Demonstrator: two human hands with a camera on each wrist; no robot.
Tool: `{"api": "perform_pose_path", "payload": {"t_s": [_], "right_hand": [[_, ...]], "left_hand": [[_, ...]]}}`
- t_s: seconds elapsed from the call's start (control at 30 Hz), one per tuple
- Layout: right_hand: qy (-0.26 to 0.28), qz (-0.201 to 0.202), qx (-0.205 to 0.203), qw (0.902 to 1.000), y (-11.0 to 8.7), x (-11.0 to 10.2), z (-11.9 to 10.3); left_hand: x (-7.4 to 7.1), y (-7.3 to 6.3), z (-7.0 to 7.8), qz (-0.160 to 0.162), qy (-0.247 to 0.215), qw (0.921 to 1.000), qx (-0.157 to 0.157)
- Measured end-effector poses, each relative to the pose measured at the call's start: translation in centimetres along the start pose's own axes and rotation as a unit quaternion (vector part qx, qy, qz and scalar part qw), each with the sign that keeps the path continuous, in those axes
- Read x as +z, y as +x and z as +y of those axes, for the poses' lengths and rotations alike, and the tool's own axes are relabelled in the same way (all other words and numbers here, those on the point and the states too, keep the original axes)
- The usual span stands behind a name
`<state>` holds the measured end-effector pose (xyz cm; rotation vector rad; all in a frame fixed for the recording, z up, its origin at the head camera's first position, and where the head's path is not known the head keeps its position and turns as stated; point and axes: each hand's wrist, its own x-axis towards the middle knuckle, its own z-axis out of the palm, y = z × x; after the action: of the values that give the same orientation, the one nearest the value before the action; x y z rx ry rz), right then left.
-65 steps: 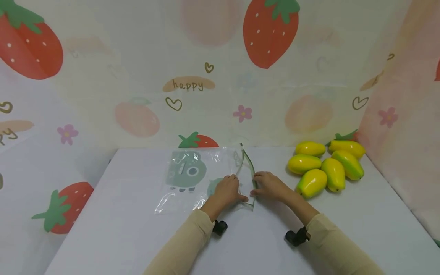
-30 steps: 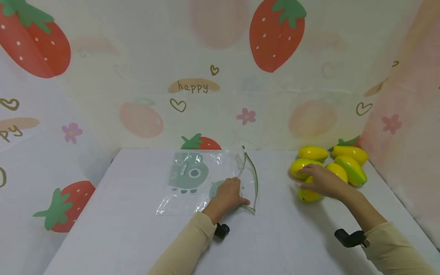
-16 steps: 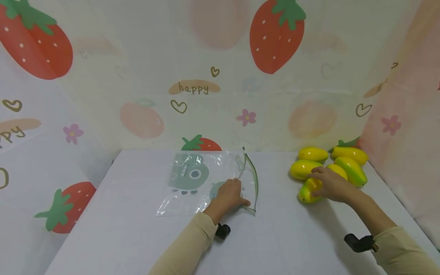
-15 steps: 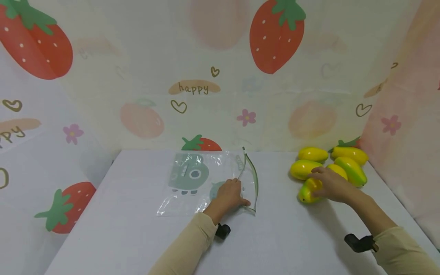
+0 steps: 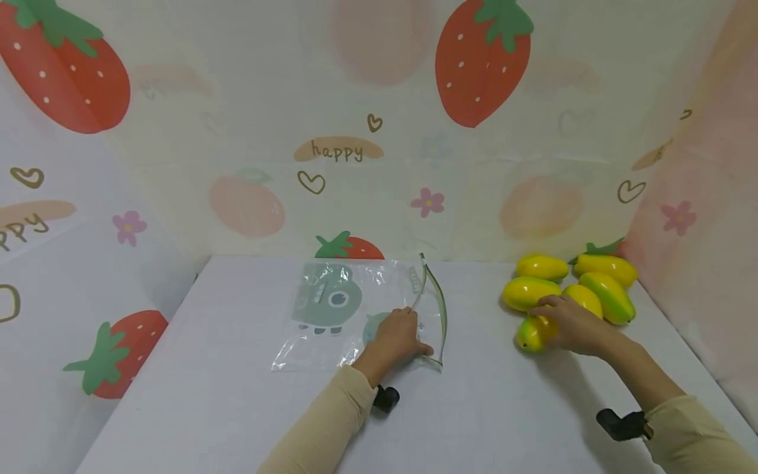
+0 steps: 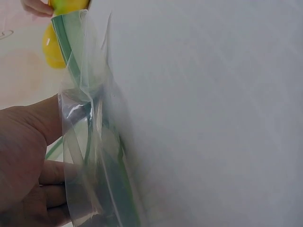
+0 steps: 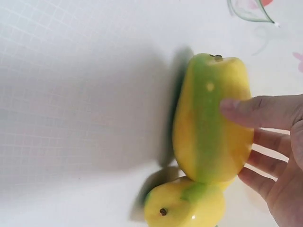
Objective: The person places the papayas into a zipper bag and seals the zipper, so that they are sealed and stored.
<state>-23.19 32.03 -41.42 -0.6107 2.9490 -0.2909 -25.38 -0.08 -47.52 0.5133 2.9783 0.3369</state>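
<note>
In the head view, my left hand (image 5: 395, 336) holds the open end of a clear zip-top bag (image 5: 322, 349) printed with a pale green cartoon figure. The left wrist view shows my thumb and fingers behind the bag's clear film (image 6: 83, 156). The bag lies flat, and its green-edged mouth (image 5: 443, 309) gapes to the right. At the right, my right hand (image 5: 577, 326) grips the nearest yellow-green mango (image 5: 533, 334). In the right wrist view, my thumb presses on top of that mango (image 7: 208, 123) and my other fingers lie along its far side.
Several more mangoes (image 5: 606, 297) cluster behind and beside the right hand. One mango (image 7: 182, 205) touches the gripped one. All of it stands on a white table (image 5: 225, 395), with a strawberry-print backdrop (image 5: 237, 99) behind. Each wrist wears a black camera (image 5: 622, 424).
My right hand has left the bag's mouth, moved right to the mangoes and taken hold of the nearest one. The left hand has stayed on the bag.
</note>
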Motion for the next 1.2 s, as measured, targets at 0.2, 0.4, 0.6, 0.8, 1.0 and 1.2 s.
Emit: {"api": "perform_pose_path", "payload": {"t_s": [0.2,0.4,0.6,0.8,1.0,1.2], "right_hand": [[-0.009,0.011,-0.008,0.9999,0.0,0.3,0.0],[-0.019,0.027,-0.012,0.9994,-0.1,0.6,0.0],[-0.027,0.04,-0.012,0.9988,-0.1,0.8,-0.1],[-0.044,0.05,-0.002,0.9978,-0.5,1.1,-0.1],[-0.062,0.059,-0.007,0.9963,-1.0,1.7,0.2],[-0.073,0.095,-0.024,0.9925,-0.8,1.6,0.5]], "left_hand": [[-0.2,-0.3,0.0,0.0,0.002,1.0,0.001],[-0.3,-0.2,0.0,-0.005,0.004,1.0,-0.003],[-0.2,-0.2,0.0,-0.004,0.005,1.0,0.001],[-0.1,-0.1,0.2,-0.003,0.004,1.0,0.004],[0.0,-0.2,0.4,-0.015,0.004,0.9999,0.004],[-0.1,-0.2,0.3,0.006,0.009,0.9999,0.002]]}}
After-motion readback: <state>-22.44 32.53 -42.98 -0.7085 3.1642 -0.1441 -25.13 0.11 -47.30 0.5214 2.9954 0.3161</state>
